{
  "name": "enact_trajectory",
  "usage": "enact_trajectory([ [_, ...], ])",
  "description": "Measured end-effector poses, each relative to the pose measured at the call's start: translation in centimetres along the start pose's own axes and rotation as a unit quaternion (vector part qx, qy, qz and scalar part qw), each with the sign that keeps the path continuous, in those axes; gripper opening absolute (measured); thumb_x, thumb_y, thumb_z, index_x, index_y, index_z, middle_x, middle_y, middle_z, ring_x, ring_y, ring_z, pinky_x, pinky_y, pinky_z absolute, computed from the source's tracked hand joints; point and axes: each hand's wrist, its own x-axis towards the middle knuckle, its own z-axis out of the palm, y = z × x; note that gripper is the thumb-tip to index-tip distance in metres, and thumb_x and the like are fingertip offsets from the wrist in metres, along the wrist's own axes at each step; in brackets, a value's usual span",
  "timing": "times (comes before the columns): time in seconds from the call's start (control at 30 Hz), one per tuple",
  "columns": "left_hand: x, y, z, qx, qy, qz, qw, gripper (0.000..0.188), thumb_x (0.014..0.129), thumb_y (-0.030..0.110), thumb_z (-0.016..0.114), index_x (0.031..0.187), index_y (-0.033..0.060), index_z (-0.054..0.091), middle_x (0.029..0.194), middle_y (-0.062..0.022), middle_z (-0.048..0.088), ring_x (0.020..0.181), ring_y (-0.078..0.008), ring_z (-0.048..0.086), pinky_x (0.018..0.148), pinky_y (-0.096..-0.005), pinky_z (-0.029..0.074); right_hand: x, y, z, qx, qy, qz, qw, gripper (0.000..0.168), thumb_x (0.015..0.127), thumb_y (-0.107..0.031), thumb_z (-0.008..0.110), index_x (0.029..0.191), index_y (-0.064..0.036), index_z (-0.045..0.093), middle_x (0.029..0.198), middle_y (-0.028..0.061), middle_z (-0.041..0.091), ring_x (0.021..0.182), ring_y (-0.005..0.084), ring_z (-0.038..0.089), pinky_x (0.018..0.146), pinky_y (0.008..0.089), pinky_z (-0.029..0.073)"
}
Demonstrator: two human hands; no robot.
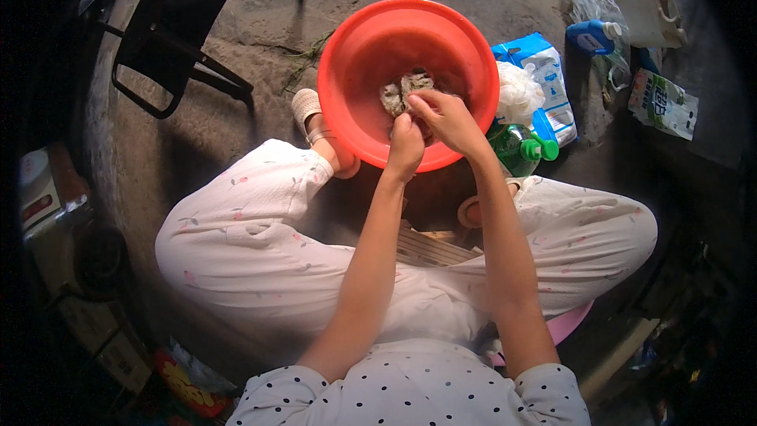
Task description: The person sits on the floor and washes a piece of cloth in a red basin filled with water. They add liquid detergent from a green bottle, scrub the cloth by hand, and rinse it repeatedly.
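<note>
A red plastic basin [355, 29] stands on the floor between my feet. Inside it lie lumpy, grey-white pieces [408, 92] with dark specks; their exact kind is unclear. My left hand [407, 145] is curled over the near side of the basin, thumb up. Just right of it, my right hand [445, 118] reaches in with its thumb and forefinger bent towards each other, close to the lumps. The fingertips of both hands nearly meet. Whether either hand pinches something small cannot be made out, as the fingers hide the spot.
Right of the basin are a crumpled white plastic bag [519, 93], a blue-and-white pack [547, 65] and a green pump bottle [520, 145]. Farther right lie a blue bottle [590, 37], a whitish jug [647, 15] and a printed wrapper [662, 105]. A black folding chair [177, 18] stands upper left.
</note>
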Motion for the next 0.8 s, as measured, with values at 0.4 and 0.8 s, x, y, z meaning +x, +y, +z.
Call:
enact_trajectory([
  [0.4,1.6,-1.3,-3.5,-0.098,-0.089,-0.068,0.989,0.024,0.092,0.015,0.027,0.095,0.0086,0.049,0.079,0.0023,0.047,0.068,-0.0068,0.044,0.062,-0.023,0.04,0.5,2.2,1.1,-0.304,0.083,-0.168,0.934,0.012,0.071,-0.01,0.062,0.082,-0.006,0.066,0.086,0.007,0.063,0.092,0.0232,0.056,0.076,0.0322,0.044],
  [0.8,3.5,-4.2,-5.5,-0.354,-0.024,-0.043,0.934,0.035,0.093,0.032,0.038,0.106,0.0014,0.05,0.102,-0.0119,0.056,0.099,-0.0214,0.053,0.094,-0.0345,0.041,-2.5,5.3,3.9,-0.392,0.022,-0.168,0.904,0.037,0.093,-0.028,0.037,0.125,-0.015,0.049,0.129,0.0,0.047,0.134,0.0222,0.02,0.104,0.0585,-0.004],
])
